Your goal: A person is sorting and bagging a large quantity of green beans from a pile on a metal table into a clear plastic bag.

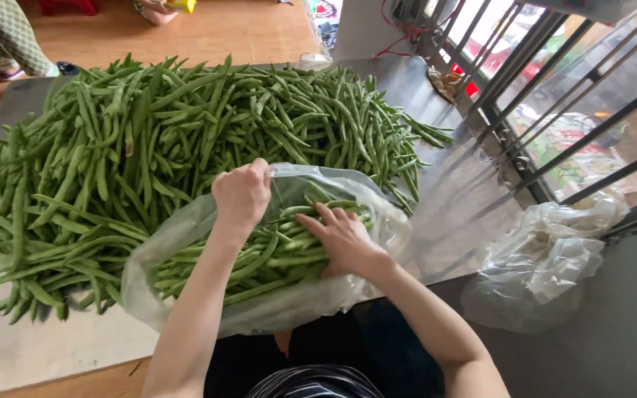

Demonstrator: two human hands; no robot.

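Holding the rim of the clear plastic bag (pixel 186 243) in a closed fist, the left hand (pixel 242 193) keeps it open on the table (pixel 31 346). The right hand (pixel 344 239) lies flat and released on the green beans (pixel 259 258) inside. The bag looks thin, soft and probably heavy, so supporting it underneath seems safer.
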